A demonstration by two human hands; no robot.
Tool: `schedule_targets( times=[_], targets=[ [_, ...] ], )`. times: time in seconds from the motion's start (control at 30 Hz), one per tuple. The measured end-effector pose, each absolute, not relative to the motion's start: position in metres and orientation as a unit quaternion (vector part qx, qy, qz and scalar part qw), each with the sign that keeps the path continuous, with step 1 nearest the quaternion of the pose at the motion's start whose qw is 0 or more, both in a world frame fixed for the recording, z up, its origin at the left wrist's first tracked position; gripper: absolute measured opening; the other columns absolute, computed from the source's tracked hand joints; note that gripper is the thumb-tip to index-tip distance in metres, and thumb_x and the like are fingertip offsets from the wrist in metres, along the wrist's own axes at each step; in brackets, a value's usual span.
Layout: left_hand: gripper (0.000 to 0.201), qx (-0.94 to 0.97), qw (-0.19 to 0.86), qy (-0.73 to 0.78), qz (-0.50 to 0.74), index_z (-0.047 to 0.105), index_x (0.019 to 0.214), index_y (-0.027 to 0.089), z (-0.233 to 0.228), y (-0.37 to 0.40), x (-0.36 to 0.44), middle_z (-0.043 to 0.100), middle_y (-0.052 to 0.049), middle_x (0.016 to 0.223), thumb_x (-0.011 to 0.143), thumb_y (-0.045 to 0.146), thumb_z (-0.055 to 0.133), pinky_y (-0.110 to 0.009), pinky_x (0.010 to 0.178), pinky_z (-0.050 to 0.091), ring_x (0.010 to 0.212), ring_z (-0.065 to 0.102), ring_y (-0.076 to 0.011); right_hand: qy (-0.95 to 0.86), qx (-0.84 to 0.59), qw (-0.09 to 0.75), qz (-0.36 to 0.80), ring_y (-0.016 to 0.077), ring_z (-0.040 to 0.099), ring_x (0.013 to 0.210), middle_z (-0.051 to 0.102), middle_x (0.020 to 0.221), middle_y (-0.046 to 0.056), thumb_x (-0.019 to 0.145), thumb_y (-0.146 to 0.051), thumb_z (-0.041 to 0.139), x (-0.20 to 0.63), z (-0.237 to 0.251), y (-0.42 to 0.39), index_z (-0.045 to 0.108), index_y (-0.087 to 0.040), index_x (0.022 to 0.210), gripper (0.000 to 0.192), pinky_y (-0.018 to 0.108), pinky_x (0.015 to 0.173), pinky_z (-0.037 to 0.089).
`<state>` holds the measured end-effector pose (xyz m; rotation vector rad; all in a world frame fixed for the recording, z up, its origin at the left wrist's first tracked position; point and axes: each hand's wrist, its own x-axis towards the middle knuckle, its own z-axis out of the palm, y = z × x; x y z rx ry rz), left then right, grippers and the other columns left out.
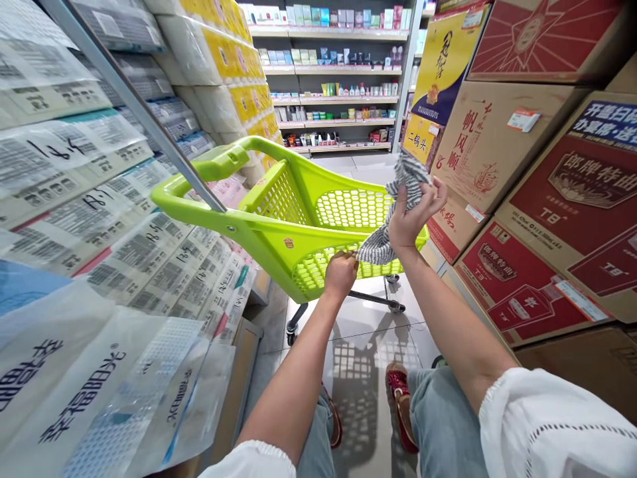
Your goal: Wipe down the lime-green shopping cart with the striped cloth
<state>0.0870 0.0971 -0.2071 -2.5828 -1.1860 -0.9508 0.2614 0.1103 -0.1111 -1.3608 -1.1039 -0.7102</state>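
A grey-and-white striped cloth [377, 247] stretches between my two hands in front of a lime-green shopping cart [263, 255]. My left hand [341, 273] is closed, pinching the cloth's lower left end close to the cart's perforated side. Higher up and to the right, my right hand [412, 216] has the cloth bunched against its palm, with its thumb over the fabric and some fingers stretched out. Part of the cloth rises above that hand, near the cart's front end. The cart's handle [172, 192] points to the left, and a metal pole crosses in front of it.
Wrapped paper packs [124, 239] are piled along the left, with yellow-and-white packs [229, 73] behind. Printed cartons [502, 143] are stacked on the right. Shelves of small boxes and bottles [343, 68] stand at the back. The cart's wheels [293, 332] rest on the tiled floor [358, 398] near my feet.
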Motion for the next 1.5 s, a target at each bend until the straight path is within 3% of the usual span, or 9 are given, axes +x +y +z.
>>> schedule_targets(
  times=[0.23, 0.37, 0.47, 0.57, 0.73, 0.8, 0.97, 1.2, 1.5],
  targets=[
    [0.028, -0.862, 0.078, -0.379, -0.327, 0.067, 0.100, 0.015, -0.210, 0.099, 0.086, 0.071, -0.010, 0.095, 0.094, 0.023, 0.041, -0.033, 0.083, 0.051, 0.083, 0.064, -0.0185, -0.762, -0.532, 0.302, -0.214, 0.0250, 0.042, 0.118, 0.052, 0.133, 0.003, 0.091, -0.038, 0.045, 0.271, -0.117, 0.084, 0.056, -0.029, 0.119, 0.031, 0.043, 0.099, 0.034],
    [0.028, -0.869, 0.076, -0.370, -0.319, 0.067, 0.101, 0.015, -0.209, 0.099, 0.085, 0.071, -0.010, 0.094, 0.094, 0.024, 0.041, -0.033, 0.082, 0.051, 0.084, 0.064, -0.0191, -0.852, -0.450, 0.187, -0.189, 0.0329, 0.035, 0.124, 0.040, 0.145, 0.004, 0.074, -0.061, 0.062, 0.293, -0.108, 0.071, 0.040, -0.030, 0.138, 0.075, 0.049, 0.101, 0.031],
    [0.028, -0.868, 0.071, -0.371, -0.321, 0.067, 0.103, 0.015, -0.210, 0.099, 0.085, 0.071, -0.011, 0.093, 0.094, 0.023, 0.041, -0.034, 0.084, 0.051, 0.087, 0.064, -0.0191, -0.876, -0.425, 0.141, -0.181, 0.0348, 0.034, 0.127, 0.032, 0.149, 0.006, 0.072, -0.054, 0.068, 0.310, -0.104, 0.070, 0.029, -0.034, 0.144, 0.085, 0.050, 0.101, 0.032],
    [0.028, -0.863, 0.070, -0.380, -0.325, 0.067, 0.103, 0.014, -0.210, 0.096, 0.085, 0.071, -0.012, 0.095, 0.093, 0.023, 0.042, -0.035, 0.085, 0.051, 0.089, 0.064, -0.0199, -0.871, -0.434, 0.168, -0.157, 0.0293, 0.039, 0.127, 0.038, 0.145, 0.009, 0.082, -0.043, 0.061, 0.317, -0.104, 0.074, 0.029, -0.032, 0.144, 0.071, 0.045, 0.100, 0.036],
    [0.025, -0.846, 0.091, -0.399, -0.343, 0.067, 0.091, 0.017, -0.189, 0.078, 0.088, 0.070, -0.010, 0.083, 0.092, 0.023, 0.043, -0.035, 0.083, 0.050, 0.085, 0.063, -0.0204, -0.810, -0.484, 0.305, -0.130, 0.0237, 0.045, 0.122, 0.049, 0.136, 0.009, 0.090, -0.038, 0.049, 0.305, -0.104, 0.080, 0.034, -0.025, 0.142, 0.056, 0.039, 0.099, 0.038],
    [0.024, -0.839, 0.094, -0.385, -0.374, 0.065, 0.100, 0.018, -0.176, 0.073, 0.092, 0.069, -0.010, 0.095, 0.092, 0.023, 0.043, -0.037, 0.090, 0.047, 0.097, 0.061, -0.0214, -0.784, -0.507, 0.331, -0.136, 0.0230, 0.047, 0.120, 0.052, 0.134, 0.008, 0.091, -0.037, 0.046, 0.291, -0.104, 0.079, 0.032, -0.023, 0.142, 0.054, 0.037, 0.098, 0.038],
    [0.033, -0.801, 0.103, -0.407, -0.426, 0.056, 0.121, 0.015, -0.158, 0.081, 0.107, 0.059, -0.012, 0.124, 0.091, 0.016, 0.042, -0.046, 0.113, 0.027, 0.126, 0.045, -0.0243, -0.732, -0.577, 0.311, -0.185, 0.0233, 0.051, 0.101, 0.060, 0.117, 0.006, 0.093, -0.042, 0.040, 0.250, -0.110, 0.077, 0.048, -0.029, 0.131, 0.041, 0.035, 0.086, 0.037],
    [0.028, -0.831, 0.102, -0.406, -0.366, 0.059, 0.113, 0.019, -0.154, 0.091, 0.102, 0.064, -0.006, 0.110, 0.094, 0.022, 0.039, -0.043, 0.114, 0.027, 0.111, 0.052, -0.0214, -0.706, -0.596, 0.277, -0.262, 0.0224, 0.046, 0.092, 0.062, 0.100, 0.007, 0.091, -0.054, 0.037, 0.264, -0.130, 0.075, 0.066, -0.023, 0.096, 0.043, 0.033, 0.075, 0.031],
    [0.026, -0.826, 0.074, -0.400, -0.390, 0.060, 0.106, 0.023, -0.150, 0.086, 0.105, 0.064, -0.004, 0.100, 0.095, 0.027, 0.036, -0.043, 0.113, 0.028, 0.101, 0.053, -0.0202, -0.640, -0.684, 0.245, -0.251, 0.0228, 0.046, 0.094, 0.063, 0.105, 0.007, 0.092, -0.050, 0.038, 0.344, -0.142, 0.051, 0.067, -0.022, 0.093, 0.040, 0.032, 0.074, 0.030]
  ],
)
